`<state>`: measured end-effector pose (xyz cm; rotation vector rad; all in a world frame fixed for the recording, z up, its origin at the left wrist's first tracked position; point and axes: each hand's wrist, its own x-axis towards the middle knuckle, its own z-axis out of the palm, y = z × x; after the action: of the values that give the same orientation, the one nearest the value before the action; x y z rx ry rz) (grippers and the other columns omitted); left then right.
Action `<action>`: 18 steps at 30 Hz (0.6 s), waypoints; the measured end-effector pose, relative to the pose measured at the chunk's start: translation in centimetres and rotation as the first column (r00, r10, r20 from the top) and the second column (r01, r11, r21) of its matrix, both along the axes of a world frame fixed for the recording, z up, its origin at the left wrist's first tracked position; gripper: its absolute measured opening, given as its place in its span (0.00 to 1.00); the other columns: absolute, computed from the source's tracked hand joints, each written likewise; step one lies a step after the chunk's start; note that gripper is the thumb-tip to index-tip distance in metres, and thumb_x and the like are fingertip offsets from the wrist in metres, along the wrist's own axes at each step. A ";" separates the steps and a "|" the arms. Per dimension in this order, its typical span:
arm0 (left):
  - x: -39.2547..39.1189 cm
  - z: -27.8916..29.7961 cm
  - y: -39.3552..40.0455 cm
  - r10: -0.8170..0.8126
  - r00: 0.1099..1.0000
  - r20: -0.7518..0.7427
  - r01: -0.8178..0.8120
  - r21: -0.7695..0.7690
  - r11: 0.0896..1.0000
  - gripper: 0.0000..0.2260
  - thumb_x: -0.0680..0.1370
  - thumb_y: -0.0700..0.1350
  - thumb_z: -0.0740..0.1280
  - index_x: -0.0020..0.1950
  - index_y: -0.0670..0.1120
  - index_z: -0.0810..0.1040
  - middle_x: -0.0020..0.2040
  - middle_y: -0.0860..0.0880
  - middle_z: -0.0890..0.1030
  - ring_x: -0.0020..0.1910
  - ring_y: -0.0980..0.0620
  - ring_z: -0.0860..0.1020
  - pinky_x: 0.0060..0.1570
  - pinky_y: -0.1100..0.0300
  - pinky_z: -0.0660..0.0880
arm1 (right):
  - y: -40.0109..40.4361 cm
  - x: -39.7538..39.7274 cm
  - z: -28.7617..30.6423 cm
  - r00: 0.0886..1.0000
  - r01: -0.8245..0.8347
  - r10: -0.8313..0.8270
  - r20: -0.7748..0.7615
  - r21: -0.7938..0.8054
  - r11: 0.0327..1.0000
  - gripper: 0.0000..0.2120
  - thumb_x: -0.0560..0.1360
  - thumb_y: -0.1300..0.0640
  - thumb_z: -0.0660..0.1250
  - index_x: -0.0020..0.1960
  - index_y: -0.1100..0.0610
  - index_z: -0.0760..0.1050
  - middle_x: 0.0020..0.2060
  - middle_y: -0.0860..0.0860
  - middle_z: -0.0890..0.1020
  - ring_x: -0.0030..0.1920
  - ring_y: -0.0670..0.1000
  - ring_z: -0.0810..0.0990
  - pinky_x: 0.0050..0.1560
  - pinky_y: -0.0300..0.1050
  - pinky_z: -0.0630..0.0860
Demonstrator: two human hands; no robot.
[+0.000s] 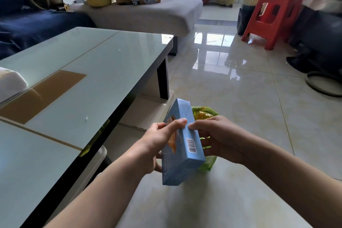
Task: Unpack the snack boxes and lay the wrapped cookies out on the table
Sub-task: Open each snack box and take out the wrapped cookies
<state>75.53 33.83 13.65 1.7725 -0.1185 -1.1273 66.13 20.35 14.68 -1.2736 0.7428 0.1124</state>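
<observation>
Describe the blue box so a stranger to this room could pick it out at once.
Start at the glass-topped coffee table on the left; just off its near right edge, above the tiled floor, the left hand and right hand grip a blue snack box. Its white barcode sets it apart from the green bag behind it.

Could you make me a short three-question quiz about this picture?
1. True or false: the blue snack box lies on the glass table.
2. Which hands hold the box? A) left hand only B) right hand only C) both
3. What colour is the bag behind the box?

Key: 1. False; it is held above the floor. 2. C; the left hand and right hand both grip it. 3. Green.
</observation>
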 end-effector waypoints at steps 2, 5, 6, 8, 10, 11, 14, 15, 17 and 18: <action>-0.1 0.1 -0.1 0.004 1.000 0.003 -0.004 -0.003 1.000 0.41 0.58 0.66 0.71 0.68 0.52 0.67 0.56 0.45 0.78 0.53 0.42 0.78 0.55 0.33 0.75 | 0.0 0.0 0.0 1.000 0.007 -0.007 -0.015 0.003 1.000 0.14 0.75 0.59 0.69 0.58 0.64 0.75 0.43 0.60 0.85 0.42 0.58 0.85 0.43 0.52 0.83; -0.3 0.1 -0.2 0.022 0.999 0.035 -0.022 -0.006 1.000 0.42 0.59 0.66 0.71 0.69 0.53 0.65 0.56 0.45 0.78 0.52 0.44 0.77 0.56 0.33 0.74 | 0.0 0.0 0.1 0.999 0.022 -0.022 -0.030 -0.012 1.000 0.14 0.75 0.59 0.69 0.58 0.63 0.75 0.41 0.59 0.85 0.39 0.57 0.85 0.40 0.49 0.83; -0.4 0.0 -0.3 0.029 0.998 0.048 -0.029 -0.009 1.000 0.41 0.61 0.66 0.72 0.70 0.53 0.64 0.57 0.45 0.78 0.52 0.44 0.77 0.56 0.33 0.74 | 0.0 0.0 0.1 0.999 0.027 -0.028 -0.036 -0.021 0.999 0.13 0.75 0.59 0.68 0.58 0.63 0.75 0.40 0.58 0.84 0.38 0.57 0.85 0.39 0.49 0.82; -0.6 -0.3 -0.3 0.051 0.997 0.058 -0.050 -0.019 0.999 0.36 0.67 0.64 0.72 0.70 0.54 0.64 0.56 0.46 0.77 0.51 0.45 0.77 0.56 0.34 0.74 | -0.1 0.0 0.1 0.999 0.020 -0.022 -0.045 -0.036 0.999 0.14 0.75 0.58 0.68 0.58 0.63 0.74 0.39 0.58 0.84 0.38 0.56 0.85 0.38 0.49 0.82; -0.7 -0.4 -0.3 0.062 0.996 0.062 -0.061 -0.025 0.998 0.33 0.69 0.62 0.72 0.69 0.54 0.65 0.56 0.46 0.77 0.51 0.45 0.77 0.55 0.35 0.75 | -0.1 0.0 0.1 0.998 0.002 -0.005 -0.055 -0.042 0.999 0.14 0.75 0.58 0.68 0.58 0.63 0.74 0.40 0.58 0.84 0.39 0.57 0.85 0.40 0.49 0.82; -0.7 -0.4 -0.3 0.062 0.996 0.069 -0.061 -0.027 0.998 0.33 0.69 0.62 0.72 0.69 0.54 0.65 0.56 0.46 0.77 0.51 0.45 0.77 0.55 0.35 0.75 | -0.2 0.0 0.2 0.998 -0.003 0.001 -0.057 -0.040 0.999 0.14 0.76 0.58 0.68 0.58 0.64 0.74 0.41 0.58 0.84 0.40 0.57 0.85 0.41 0.50 0.82; -0.5 0.0 -0.1 0.043 0.996 0.075 -0.040 -0.034 0.999 0.32 0.69 0.61 0.72 0.68 0.53 0.67 0.54 0.46 0.78 0.50 0.44 0.78 0.54 0.35 0.75 | -0.4 -0.3 0.6 0.999 -0.036 0.036 -0.009 0.000 0.999 0.10 0.76 0.60 0.68 0.55 0.64 0.76 0.38 0.57 0.85 0.39 0.56 0.85 0.41 0.50 0.83; -0.4 0.2 0.1 0.023 0.997 0.070 -0.021 -0.040 0.999 0.32 0.67 0.61 0.72 0.67 0.53 0.68 0.52 0.46 0.79 0.49 0.43 0.79 0.53 0.36 0.76 | -0.5 -0.4 0.7 0.998 -0.055 0.054 0.027 0.022 0.998 0.10 0.76 0.60 0.67 0.55 0.65 0.76 0.38 0.57 0.85 0.39 0.56 0.85 0.40 0.49 0.83; -0.2 0.6 0.3 -0.044 0.996 0.083 0.048 -0.049 0.998 0.28 0.68 0.61 0.70 0.65 0.51 0.72 0.50 0.47 0.80 0.49 0.45 0.79 0.52 0.36 0.75 | -0.6 -0.6 1.0 0.993 -0.087 0.085 0.085 0.025 0.996 0.12 0.77 0.61 0.66 0.57 0.68 0.76 0.39 0.58 0.85 0.39 0.55 0.85 0.39 0.48 0.83; -0.1 0.6 0.4 -0.078 0.991 0.111 0.083 -0.042 0.996 0.24 0.71 0.59 0.70 0.64 0.51 0.74 0.50 0.48 0.80 0.49 0.47 0.79 0.52 0.37 0.75 | -0.6 -0.7 1.0 0.991 -0.102 0.104 0.084 -0.020 0.995 0.12 0.78 0.61 0.66 0.58 0.68 0.75 0.39 0.58 0.84 0.39 0.55 0.85 0.39 0.48 0.83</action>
<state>75.39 34.20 14.29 1.8014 -0.2828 -1.0761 65.41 19.77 15.68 -1.3236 0.6058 0.1354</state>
